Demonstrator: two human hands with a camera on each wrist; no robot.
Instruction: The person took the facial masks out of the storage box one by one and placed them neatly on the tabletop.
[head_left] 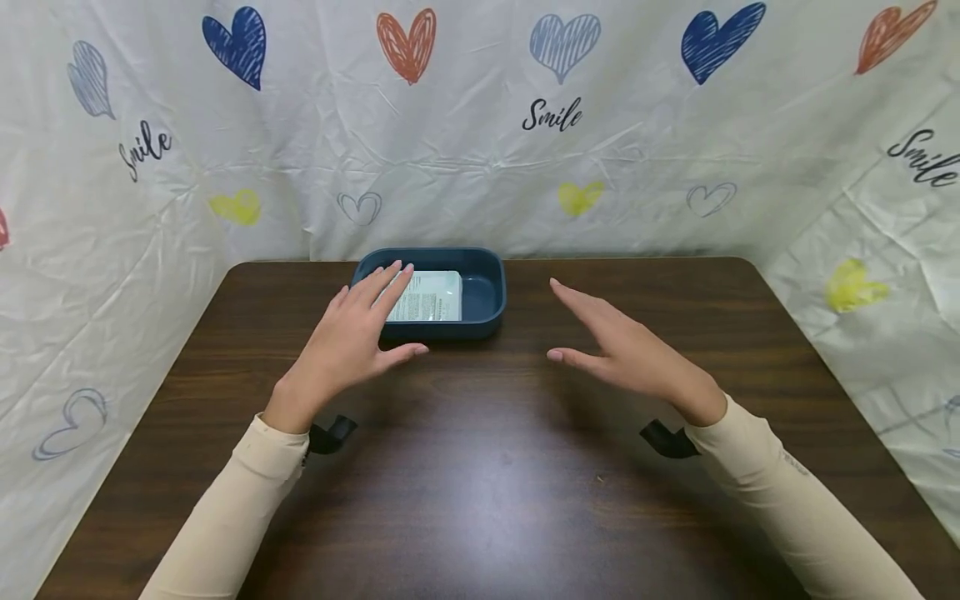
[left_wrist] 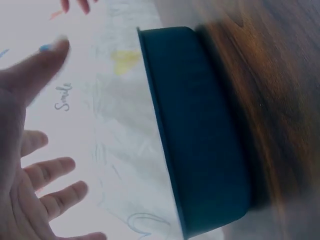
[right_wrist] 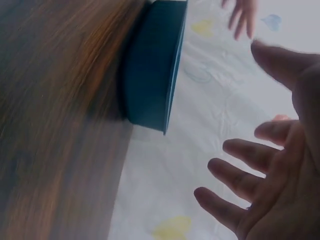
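Observation:
A dark blue rectangular tub (head_left: 480,327) stands at the far edge of the table, left of the middle. Inside it lies a flat white packet (head_left: 427,298) with small print, its left part hidden behind fingers in the head view. My left hand (head_left: 348,333), fingers straight and thumb spread, hovers over the tub's left front side and holds nothing. To the right of the tub, my right hand (head_left: 626,346) is held in the air, fingers extended, also holding nothing. Both wrist views show the tub's outer wall (left_wrist: 195,135) beyond the spread fingers.
The dark brown wooden table (head_left: 480,467) ends at a white cloth backdrop (head_left: 465,125) printed with hearts and "Smile". Black straps with dark mounts (head_left: 333,435) sit at both wrists, under cream sleeves (head_left: 232,508).

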